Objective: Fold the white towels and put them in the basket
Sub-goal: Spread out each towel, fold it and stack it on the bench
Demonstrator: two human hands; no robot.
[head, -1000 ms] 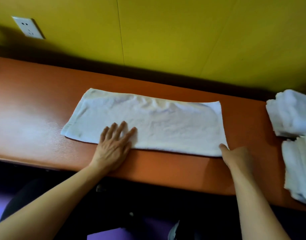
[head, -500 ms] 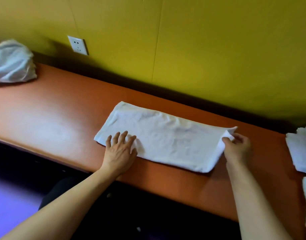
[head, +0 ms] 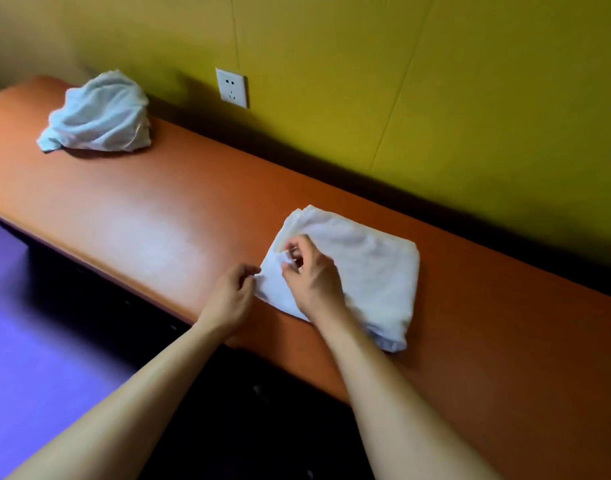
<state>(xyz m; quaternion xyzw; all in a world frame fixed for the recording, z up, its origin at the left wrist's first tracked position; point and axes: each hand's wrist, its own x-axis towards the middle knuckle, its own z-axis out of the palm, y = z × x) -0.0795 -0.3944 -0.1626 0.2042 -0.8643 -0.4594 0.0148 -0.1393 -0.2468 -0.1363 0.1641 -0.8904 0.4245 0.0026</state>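
Note:
A white towel (head: pixel 366 271) lies folded in half on the orange table (head: pixel 158 220), its fold at the right and its loose ends at the left. My right hand (head: pixel 311 275) rests over the towel's left end and pinches the top layer's edge between thumb and fingers. My left hand (head: pixel 233 294) sits at the towel's near left corner, fingers curled and pinching that corner. No basket is in view.
A crumpled heap of white towels (head: pixel 96 116) sits at the far left of the table. A wall socket (head: pixel 232 87) is on the yellow wall behind. The table's front edge runs just under my wrists, with dark floor below.
My right hand carried the towel's right end over to the left end, folding it in half. My left hand went from flat on the towel to pinching its corner. The view swung left.

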